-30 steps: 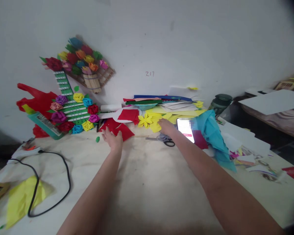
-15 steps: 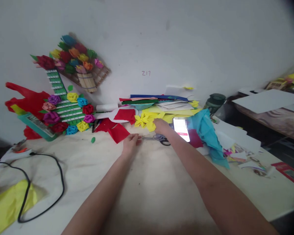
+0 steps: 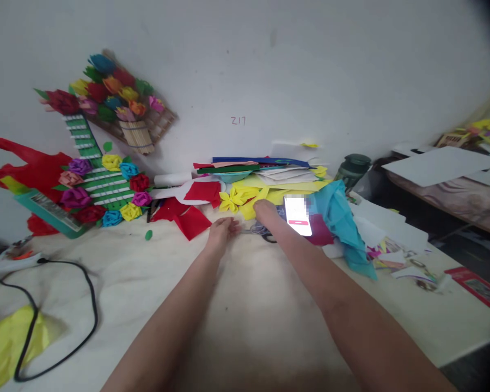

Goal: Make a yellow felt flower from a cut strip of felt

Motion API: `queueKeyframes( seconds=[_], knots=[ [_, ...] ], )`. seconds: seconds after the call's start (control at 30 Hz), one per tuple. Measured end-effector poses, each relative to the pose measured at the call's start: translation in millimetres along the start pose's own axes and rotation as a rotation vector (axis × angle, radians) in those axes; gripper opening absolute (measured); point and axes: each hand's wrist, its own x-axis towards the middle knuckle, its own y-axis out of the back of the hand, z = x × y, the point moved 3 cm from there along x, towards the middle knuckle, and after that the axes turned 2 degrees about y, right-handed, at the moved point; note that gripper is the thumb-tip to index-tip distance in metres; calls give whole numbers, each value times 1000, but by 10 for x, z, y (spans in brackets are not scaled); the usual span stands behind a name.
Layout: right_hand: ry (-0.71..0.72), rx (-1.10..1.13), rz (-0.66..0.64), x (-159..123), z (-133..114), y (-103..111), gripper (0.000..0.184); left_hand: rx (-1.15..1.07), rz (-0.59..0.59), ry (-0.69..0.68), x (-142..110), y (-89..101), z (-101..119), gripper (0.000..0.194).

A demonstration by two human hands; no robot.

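My left hand reaches in front of the red paper sheets, its blurred fingers stretched to the right and slightly apart. Beside its fingertips lie scissors, partly covered by my right forearm and a loose bundle of pale cord. My right hand is closed at the edge of yellow paper; whatever its curled fingers hold is hidden. A yellow paper flower sits just left of it. A lit phone leans to the right of my right wrist.
Stacked coloured sheets lie along the wall. Paper-flower decorations and a teal bottle stand left, near a black cable. Blue crepe paper, a dark green bottle and paper scraps are on the right.
The view has turned slightly right, so things sit further left. My left fingers have come up from the scissors' tip and spread a little. My right hand stays by the yellow paper.
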Motion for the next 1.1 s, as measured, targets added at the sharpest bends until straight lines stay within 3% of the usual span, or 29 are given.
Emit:
queueKeyframes(
  seconds=[0.2,0.37,0.57,0.67,0.8,1.1],
  knots=[
    [-81,-3,42,-6,67,17,28,-98,25,30,117,-113,25,11],
    [-36,23,40,1,89,-5,28,-204,15,132,238,-203,6,16],
    [51,33,50,14,77,-15,52,-261,-67,186,275,-319,53,16],
    [48,30,68,27,67,-15,44,-277,-110,199,279,-365,68,15],
    [32,24,84,27,62,-27,27,-224,-69,227,328,-387,49,12],
    [37,44,106,11,26,-15,42,-138,-70,268,506,-444,10,4]
  ],
)
